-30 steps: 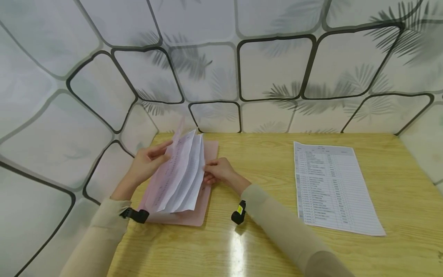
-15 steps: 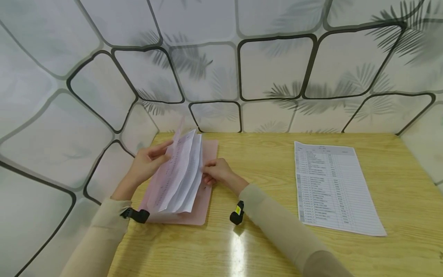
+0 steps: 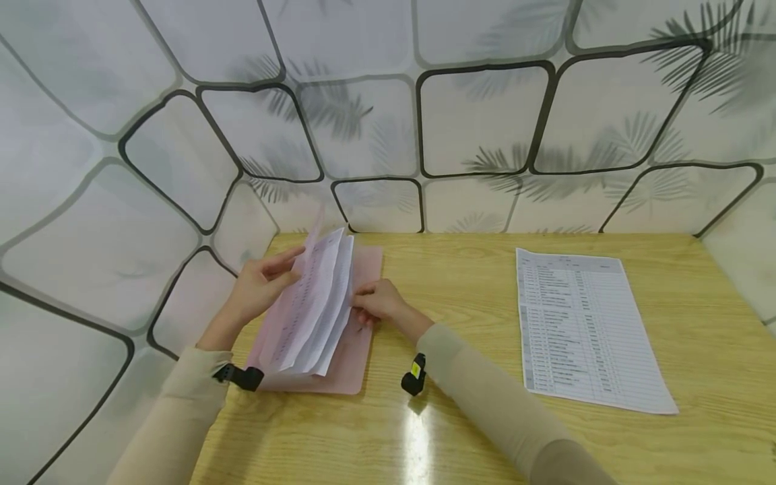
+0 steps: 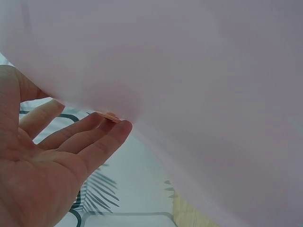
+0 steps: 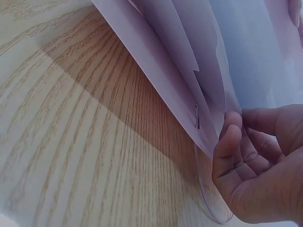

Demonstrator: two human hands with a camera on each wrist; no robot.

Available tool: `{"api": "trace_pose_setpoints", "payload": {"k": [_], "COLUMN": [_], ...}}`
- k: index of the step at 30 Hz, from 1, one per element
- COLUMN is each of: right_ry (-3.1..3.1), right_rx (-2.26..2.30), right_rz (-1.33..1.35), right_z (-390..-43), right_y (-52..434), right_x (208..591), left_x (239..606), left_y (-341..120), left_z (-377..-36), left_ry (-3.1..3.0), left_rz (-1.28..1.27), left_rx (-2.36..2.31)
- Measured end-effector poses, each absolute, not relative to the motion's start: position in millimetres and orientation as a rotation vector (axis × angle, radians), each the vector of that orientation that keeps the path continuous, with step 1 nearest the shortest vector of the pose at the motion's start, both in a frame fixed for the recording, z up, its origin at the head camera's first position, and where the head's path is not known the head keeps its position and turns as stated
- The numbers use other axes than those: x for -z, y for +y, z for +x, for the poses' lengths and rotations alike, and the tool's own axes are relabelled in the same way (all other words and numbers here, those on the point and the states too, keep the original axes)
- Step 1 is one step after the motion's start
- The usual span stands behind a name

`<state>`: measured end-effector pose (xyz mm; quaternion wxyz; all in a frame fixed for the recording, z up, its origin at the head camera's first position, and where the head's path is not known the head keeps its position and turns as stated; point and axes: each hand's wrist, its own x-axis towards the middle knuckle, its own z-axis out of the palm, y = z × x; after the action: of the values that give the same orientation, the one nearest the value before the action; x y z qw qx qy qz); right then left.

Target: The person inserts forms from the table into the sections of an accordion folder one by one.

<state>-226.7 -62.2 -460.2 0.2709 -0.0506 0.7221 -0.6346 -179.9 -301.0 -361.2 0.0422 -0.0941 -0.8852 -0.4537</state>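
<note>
**A:** Where is your stack of sheets (image 3: 318, 303) right now?

**B:** It stands fanned up out of the pink folder (image 3: 348, 357), at the left end of the wooden table (image 3: 461, 431), close to the patterned wall. Its long axis runs away from you, from the near edge toward the back wall, tilted a little to the right at the far end. The folder's back leaf lies flat under it.

**A:** And which of your hands has it?

**B:** Both, from opposite sides. Your left hand (image 3: 257, 286) is on the left of the fan, fingers nearly straight and spread against the raised pink cover, propping it rather than gripping; in the left wrist view the fingertips (image 4: 116, 127) just meet the cover's edge. Your right hand (image 3: 376, 302) is on the right, fingers curled, pinching the free edges of the sheets; the right wrist view shows the fingertips (image 5: 232, 125) on that edge, just beside a staple (image 5: 197, 122).

**A:** Which is nearer the loose edges?

**B:** Your right. The sheets lie to its left and open toward it. A separate printed list (image 3: 582, 330) lies flat, well apart to the right.
</note>
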Motion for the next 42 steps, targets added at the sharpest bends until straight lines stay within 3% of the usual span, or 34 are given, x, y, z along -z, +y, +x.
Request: {"api": "trace_pose_setpoints", "payload": {"k": [23, 42], "right_ry": [1.953, 2.036], "right_rx": [1.741, 1.72], "right_rz": [-0.067, -0.027], "right_z": [-228.0, -242.9], "right_y": [-39.5, 32.9], "right_x": [453.7, 438.5], "left_x": [361.8, 362.6], "left_y": [-302.1, -299.8], "left_z": [-179.5, -181.1], "left_ry": [-2.751, -2.751], "left_rz": [-0.249, -0.275], "left_rx": [1.363, 1.358]}}
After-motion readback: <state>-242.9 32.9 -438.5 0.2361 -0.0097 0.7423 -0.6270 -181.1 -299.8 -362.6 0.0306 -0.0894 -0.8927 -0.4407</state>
